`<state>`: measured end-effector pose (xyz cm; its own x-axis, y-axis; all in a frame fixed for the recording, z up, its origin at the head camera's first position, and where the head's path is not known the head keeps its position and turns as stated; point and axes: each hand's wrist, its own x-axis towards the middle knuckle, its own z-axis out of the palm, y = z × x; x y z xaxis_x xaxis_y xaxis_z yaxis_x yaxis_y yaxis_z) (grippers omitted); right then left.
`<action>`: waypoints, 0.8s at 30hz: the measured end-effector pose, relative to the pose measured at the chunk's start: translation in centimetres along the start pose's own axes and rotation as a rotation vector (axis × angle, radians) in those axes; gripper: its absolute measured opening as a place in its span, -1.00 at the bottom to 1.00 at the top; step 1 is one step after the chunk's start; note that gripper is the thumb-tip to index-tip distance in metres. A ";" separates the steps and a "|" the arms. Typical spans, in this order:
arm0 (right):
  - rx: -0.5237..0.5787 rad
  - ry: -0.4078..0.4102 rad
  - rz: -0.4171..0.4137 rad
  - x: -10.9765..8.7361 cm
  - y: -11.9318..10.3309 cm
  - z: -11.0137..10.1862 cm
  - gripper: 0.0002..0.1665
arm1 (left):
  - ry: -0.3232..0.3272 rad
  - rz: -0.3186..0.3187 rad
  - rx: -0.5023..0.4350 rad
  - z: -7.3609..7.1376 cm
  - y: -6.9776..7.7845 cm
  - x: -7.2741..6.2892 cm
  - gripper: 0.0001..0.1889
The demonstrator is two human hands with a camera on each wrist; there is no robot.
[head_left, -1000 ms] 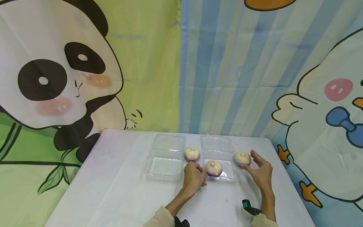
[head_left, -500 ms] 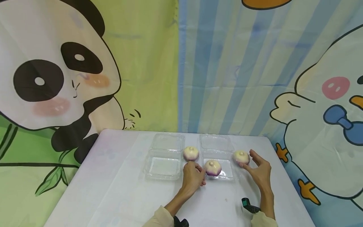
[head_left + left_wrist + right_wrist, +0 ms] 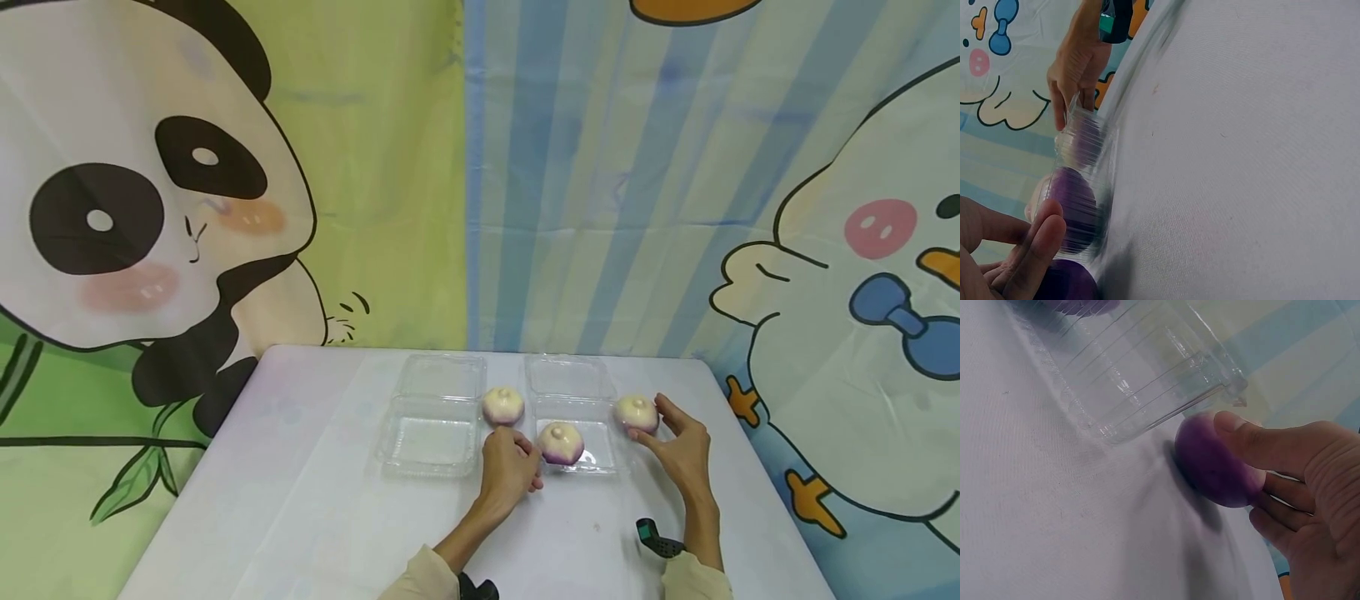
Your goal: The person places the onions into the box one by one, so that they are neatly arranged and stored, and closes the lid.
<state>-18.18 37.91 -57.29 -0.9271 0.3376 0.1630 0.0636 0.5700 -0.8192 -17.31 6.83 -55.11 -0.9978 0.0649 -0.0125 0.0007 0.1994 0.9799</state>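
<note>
In the head view several round cream-and-purple onion-like things stand among two clear plastic boxes. My right hand (image 3: pixel 682 454) holds the right one (image 3: pixel 636 414) between thumb and fingers; the right wrist view shows its purple underside (image 3: pixel 1216 462) beside the box wall. My left hand (image 3: pixel 508 468) lies close in front of the left one (image 3: pixel 503 406), fingers bent; whether they grip it is hidden. In the left wrist view its purple side (image 3: pixel 1069 281) shows behind my fingers (image 3: pixel 1044 240). The middle one (image 3: pixel 560 443) sits in the right-hand clear box (image 3: pixel 600 454).
A second clear box (image 3: pixel 431 446) stands open at the left with its lid (image 3: pixel 442 377) laid back. The right box's lid (image 3: pixel 570 379) is laid back too. All stand on a white-covered table (image 3: pixel 322 500), with a cartoon-printed curtain (image 3: pixel 390 167) behind it.
The head view has shifted slightly, moving the scene a little left in the picture. Both hands and the onion-like things keep their places relative to the boxes.
</note>
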 end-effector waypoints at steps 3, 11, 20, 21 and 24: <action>0.005 -0.005 0.009 0.0 0.0 0.1 0.07 | 0.004 0.002 -0.001 0.0 0.1 -0.1 -0.84; 0.001 -0.010 0.043 0.0 0.1 0.2 0.04 | 0.005 0.005 0.002 0.0 0.0 -0.1 -0.83; -0.008 0.012 0.057 0.0 0.1 0.6 0.01 | 0.000 0.056 -0.004 0.0 -0.5 0.2 -0.84; -0.012 0.011 0.060 0.0 0.1 0.6 0.01 | 0.000 0.061 -0.005 0.0 -0.6 0.2 -0.85; -0.018 0.002 0.071 0.0 0.1 0.7 -0.01 | -0.004 0.043 -0.002 0.0 -0.5 0.3 -0.84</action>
<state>-18.46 37.43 -57.73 -0.9192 0.3792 0.1063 0.1357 0.5583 -0.8185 -17.57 6.76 -55.59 -0.9966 0.0769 0.0293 0.0439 0.1948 0.9799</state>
